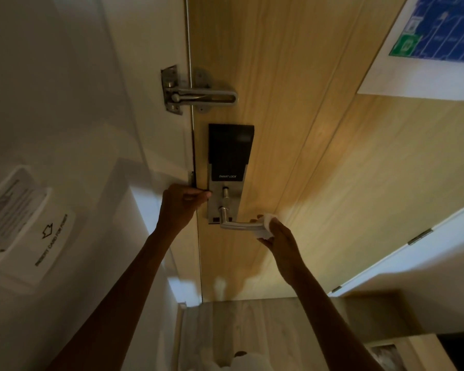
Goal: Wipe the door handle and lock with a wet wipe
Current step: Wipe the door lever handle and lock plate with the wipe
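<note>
While the door stands nearly shut: both arms reach up to it
Door: light wood door (319,129), its edge just beside the white frame
Lock: black and silver lock (228,170) near the door edge, with "SMART LOCK" on it
Handle: silver door handle (239,224) sticks out to the right, under the lock
Wipe: white wet wipe (268,223) is wrapped over the far end of the handle
Right hand: right hand (279,235) has its grip closed around the wipe and the handle end
Left hand: left hand (184,203) has its fingers curled, pinching the door edge beside the lock
Latch: metal swing latch (196,93) sits above the lock
Wall: card slot (16,215) on the left wall
</note>
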Demonstrator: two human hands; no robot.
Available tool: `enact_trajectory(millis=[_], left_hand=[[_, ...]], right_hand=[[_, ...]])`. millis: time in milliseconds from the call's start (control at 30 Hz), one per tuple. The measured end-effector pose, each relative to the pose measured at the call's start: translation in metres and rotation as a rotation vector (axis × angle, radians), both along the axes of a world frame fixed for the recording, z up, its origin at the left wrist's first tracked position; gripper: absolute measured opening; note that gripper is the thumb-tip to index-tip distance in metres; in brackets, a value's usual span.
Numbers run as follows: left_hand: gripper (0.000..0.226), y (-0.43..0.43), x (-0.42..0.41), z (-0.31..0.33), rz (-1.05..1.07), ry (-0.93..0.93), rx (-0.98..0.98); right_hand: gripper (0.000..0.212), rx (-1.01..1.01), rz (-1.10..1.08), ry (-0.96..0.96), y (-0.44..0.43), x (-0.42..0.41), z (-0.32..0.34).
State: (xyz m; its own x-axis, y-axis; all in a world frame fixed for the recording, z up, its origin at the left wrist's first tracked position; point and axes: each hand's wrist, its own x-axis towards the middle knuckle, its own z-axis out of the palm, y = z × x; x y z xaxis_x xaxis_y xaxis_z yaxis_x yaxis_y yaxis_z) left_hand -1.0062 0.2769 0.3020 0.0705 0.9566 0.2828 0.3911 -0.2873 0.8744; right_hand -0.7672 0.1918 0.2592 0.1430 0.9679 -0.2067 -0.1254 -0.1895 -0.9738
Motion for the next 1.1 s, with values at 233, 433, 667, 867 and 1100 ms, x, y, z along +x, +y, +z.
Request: enact_trajectory(millis=[233,433,667,867,1100], left_hand=[[0.018,-0.001,0.000,0.003,0.013,0.035,0.013],[0.021,0.001,-0.002,0.001,0.017,0.033,-0.018],[0.020,0.001,-0.001,0.002,0.018,0.024,-0.019],[0.019,0.000,0.003,0.005,0.040,0.045,-0.016],[0.018,0.001,0.004,0.006,0.056,0.051,-0.011]], right_hand=[[0.034,0.011,-0.097,-0.114,0.005,-0.008,-0.009],[0.034,-0.020,-0.084,-0.037,0.008,-0.006,-0.002],[0.026,0.173,-0.040,-0.843,-0.003,0.012,0.005],[0.027,0.241,-0.052,-0.945,0.012,-0.003,0.003],[0.017,0.458,0.142,-1.389,0.015,-0.034,0.004]])
